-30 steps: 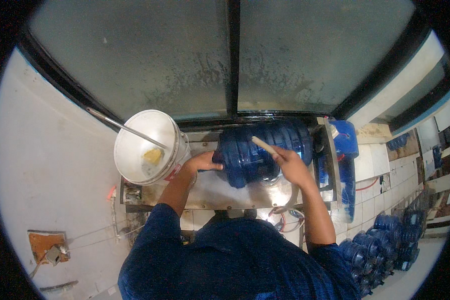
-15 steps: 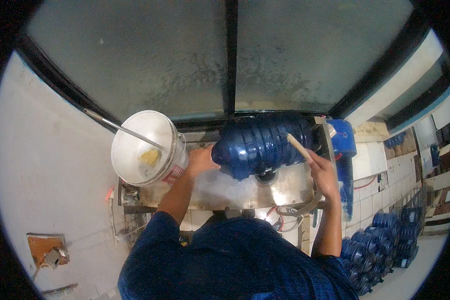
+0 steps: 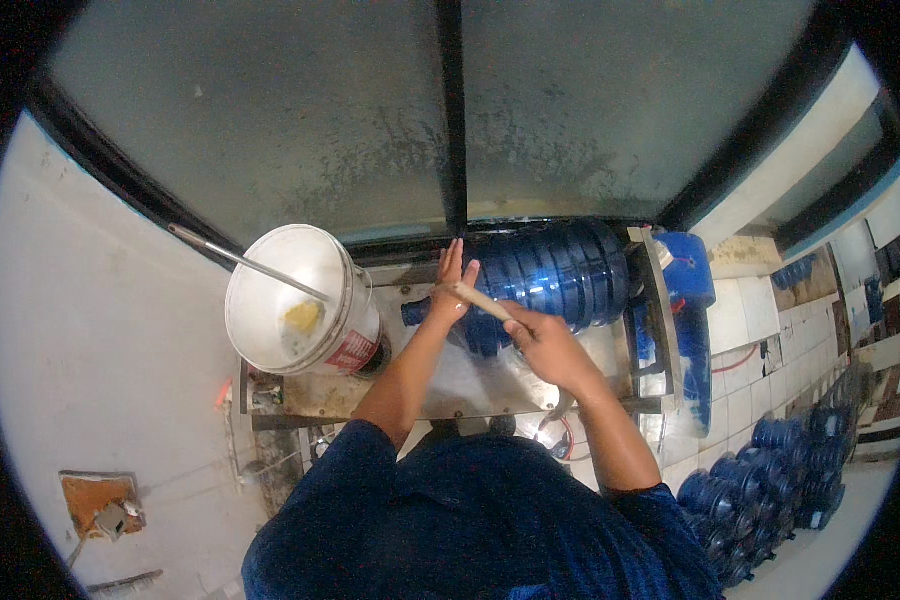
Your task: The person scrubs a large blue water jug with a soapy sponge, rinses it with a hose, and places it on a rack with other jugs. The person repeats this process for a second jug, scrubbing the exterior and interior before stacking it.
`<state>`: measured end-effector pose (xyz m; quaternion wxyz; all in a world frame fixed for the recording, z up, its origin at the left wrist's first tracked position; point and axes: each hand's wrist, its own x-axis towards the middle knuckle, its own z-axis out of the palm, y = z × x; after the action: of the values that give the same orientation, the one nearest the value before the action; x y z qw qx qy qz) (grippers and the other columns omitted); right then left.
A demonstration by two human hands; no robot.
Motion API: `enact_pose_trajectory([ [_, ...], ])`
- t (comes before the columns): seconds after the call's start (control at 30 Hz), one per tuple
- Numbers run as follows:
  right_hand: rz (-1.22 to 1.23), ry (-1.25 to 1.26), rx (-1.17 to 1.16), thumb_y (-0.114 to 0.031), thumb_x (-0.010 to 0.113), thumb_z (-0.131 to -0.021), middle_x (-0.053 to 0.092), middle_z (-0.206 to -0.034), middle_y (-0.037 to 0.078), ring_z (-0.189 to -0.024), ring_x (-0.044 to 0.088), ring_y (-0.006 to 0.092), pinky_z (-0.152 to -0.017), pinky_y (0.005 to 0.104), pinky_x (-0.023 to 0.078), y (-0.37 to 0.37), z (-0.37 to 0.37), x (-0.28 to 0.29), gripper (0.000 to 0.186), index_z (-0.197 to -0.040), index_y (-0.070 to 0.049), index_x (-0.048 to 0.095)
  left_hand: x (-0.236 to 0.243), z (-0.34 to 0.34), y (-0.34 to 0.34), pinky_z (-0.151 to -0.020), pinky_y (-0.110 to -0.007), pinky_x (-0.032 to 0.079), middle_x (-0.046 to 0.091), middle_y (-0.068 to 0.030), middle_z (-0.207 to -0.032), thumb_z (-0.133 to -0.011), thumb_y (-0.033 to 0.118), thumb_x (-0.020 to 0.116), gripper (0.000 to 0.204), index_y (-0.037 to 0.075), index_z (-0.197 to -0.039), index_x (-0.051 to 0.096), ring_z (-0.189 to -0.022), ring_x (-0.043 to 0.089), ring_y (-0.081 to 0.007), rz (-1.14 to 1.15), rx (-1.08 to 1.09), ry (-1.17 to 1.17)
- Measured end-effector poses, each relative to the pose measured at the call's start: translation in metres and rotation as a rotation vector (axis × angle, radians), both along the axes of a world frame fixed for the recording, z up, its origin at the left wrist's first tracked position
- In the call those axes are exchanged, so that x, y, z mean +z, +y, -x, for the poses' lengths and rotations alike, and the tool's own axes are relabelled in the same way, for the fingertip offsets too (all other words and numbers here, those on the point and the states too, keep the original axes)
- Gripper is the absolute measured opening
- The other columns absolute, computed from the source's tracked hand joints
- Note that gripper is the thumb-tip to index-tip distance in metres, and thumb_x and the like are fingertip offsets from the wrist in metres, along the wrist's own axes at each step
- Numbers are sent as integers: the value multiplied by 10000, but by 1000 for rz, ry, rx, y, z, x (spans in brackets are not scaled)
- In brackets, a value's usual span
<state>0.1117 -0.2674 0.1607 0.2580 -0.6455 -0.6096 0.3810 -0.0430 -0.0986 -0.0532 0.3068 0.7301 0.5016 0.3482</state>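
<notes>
A large translucent blue water jug [image 3: 560, 275] lies on its side across the steel counter [image 3: 440, 390], its neck pointing left. My left hand [image 3: 452, 282] is raised at the jug's shoulder with fingers stretched upward; whether it touches the plastic I cannot tell. My right hand [image 3: 533, 335] grips a pale hose [image 3: 483, 300], whose end is at my left palm and whose lower length hangs down behind my right forearm. Just left of the jug stands a white bucket [image 3: 262, 248] with a metal rod [image 3: 210, 240] across it and a yellow sponge [image 3: 302, 316] inside.
Frosted dark-framed panes [image 3: 610, 100] rise behind the counter. A blue plastic container [image 3: 685, 265] stands at its right end. Rows of blue jugs [image 3: 745, 480] sit on the tiled floor [image 3: 730, 400] at lower right. A white wall [image 3: 90, 320] is at left.
My left hand has risen from beside the jug's neck and spread its fingers upward. My right hand, after moving rightward, has swung back left, bringing the hose end to my left hand.
</notes>
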Motion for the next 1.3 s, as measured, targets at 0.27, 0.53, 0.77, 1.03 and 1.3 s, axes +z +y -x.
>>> enact_pose_trajectory([
  [0.27,44,-61,-409,-211,581,-1027,700,-1253,161,-1149,642,226,-1016,351,466,-20,-147,-27,394,-1383,-45,607,-11,81,-24,-1174,-483,320,272,-332,-1584,-923,593,625,1090,-24,-1592,25,-1469,328,-426,58,-379,367],
  [0.53,62,-158,-462,-134,530,-1015,721,-1089,102,-971,651,195,-904,327,494,0,-237,-50,367,-1351,-34,639,-57,114,6,-973,-474,508,674,-245,-1228,-602,425,907,1028,21,-1438,467,-1107,672,-387,407,-561,460],
  [0.77,-20,-11,-455,-141,540,-1015,698,-1148,105,-1063,609,180,-974,303,447,-5,-254,-67,383,-1369,-17,617,53,96,-47,-869,-482,548,725,-171,-1007,-598,243,917,726,109,-1240,605,-933,695,-390,209,-165,716],
  [1.03,-42,198,-283,-218,617,-1017,645,-972,-10,-831,533,101,-760,263,455,-62,-161,54,417,-1393,-38,601,223,104,-96,-894,-439,529,681,-142,-1042,-610,228,922,629,109,-1145,613,-1014,668,-359,-189,-287,275],
  [1.3,-79,336,-164,-217,629,-1014,544,-863,-69,-725,405,58,-652,212,368,-112,-129,113,438,-1421,-64,584,223,-27,-86,-982,-400,452,625,-99,-1049,-631,179,913,517,64,-1051,634,-1043,603,-265,-323,-362,-429],
])
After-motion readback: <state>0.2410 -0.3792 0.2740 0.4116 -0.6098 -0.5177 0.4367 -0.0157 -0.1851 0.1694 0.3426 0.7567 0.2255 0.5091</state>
